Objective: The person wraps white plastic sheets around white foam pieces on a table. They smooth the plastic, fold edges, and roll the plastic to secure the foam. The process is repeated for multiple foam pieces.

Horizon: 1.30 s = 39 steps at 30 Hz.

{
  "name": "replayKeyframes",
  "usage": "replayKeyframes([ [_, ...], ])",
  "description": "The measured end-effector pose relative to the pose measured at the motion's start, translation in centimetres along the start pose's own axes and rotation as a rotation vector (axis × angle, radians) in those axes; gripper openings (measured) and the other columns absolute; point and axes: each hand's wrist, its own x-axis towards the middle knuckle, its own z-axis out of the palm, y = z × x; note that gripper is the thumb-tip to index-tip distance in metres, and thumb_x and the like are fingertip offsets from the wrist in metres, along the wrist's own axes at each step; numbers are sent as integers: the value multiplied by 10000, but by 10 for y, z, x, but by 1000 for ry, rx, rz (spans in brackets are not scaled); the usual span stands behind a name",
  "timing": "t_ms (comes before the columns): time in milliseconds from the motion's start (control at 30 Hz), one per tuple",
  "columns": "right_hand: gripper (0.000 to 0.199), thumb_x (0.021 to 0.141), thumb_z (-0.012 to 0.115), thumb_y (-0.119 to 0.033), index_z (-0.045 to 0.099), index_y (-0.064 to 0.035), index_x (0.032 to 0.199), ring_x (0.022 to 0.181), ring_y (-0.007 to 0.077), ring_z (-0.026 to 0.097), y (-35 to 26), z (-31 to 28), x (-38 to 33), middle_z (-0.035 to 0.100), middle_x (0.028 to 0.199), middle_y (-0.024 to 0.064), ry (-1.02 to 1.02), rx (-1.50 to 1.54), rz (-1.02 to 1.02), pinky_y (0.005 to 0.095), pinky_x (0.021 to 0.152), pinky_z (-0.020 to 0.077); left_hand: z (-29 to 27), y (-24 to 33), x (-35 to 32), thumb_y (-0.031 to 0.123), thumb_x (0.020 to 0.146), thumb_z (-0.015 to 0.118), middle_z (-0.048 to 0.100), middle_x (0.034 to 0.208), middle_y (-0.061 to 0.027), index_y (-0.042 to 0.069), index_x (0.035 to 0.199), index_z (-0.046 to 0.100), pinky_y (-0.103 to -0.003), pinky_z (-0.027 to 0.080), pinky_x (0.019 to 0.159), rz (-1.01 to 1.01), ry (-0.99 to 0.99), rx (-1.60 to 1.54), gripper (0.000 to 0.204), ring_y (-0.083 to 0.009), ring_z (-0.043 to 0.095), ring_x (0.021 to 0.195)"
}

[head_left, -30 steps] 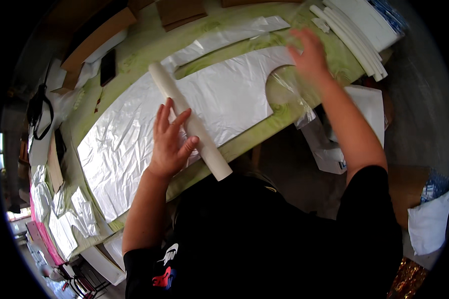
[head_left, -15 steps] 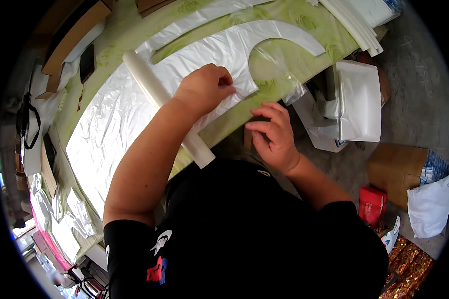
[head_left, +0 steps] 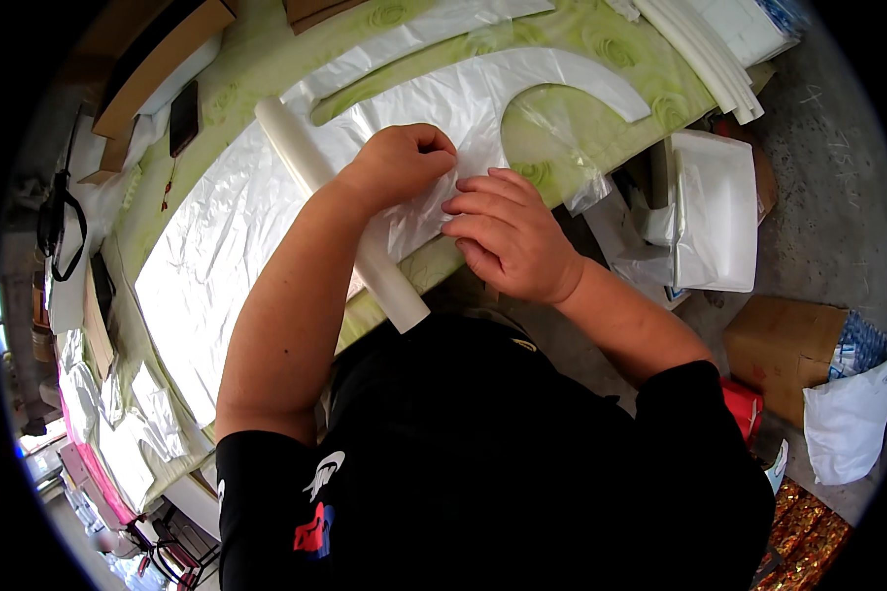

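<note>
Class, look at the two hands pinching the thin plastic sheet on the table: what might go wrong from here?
1. The thin plastic sheet is crinkled; pinched between the left hand and the right hand, it may tear or crease.
2. The white roll overhangs the table edge under the left forearm; a nudge might send it off.

A table [head_left: 601, 128] covered in a green rose-patterned cloth carries the work; a wide sheet of clear plastic film [head_left: 227, 246] lies spread across it, with a white roll [head_left: 340, 212] resting on the film. A dark phone [head_left: 183, 118] lies near the far edge; long white strips [head_left: 700, 49] sit at the right end.
</note>
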Motion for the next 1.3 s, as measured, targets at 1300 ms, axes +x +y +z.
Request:
replayKeyframes([
  [1300, 402, 882, 660, -14, 611, -49, 1279, 756, 173, 599, 19, -14, 5, 627, 855, 60, -15, 29, 790, 303, 728, 503, -10, -25, 18, 207, 838, 677, 645, 880, -44, 54, 875, 695, -322, 495, 735, -112, -7, -643, 158, -165, 566, 792],
])
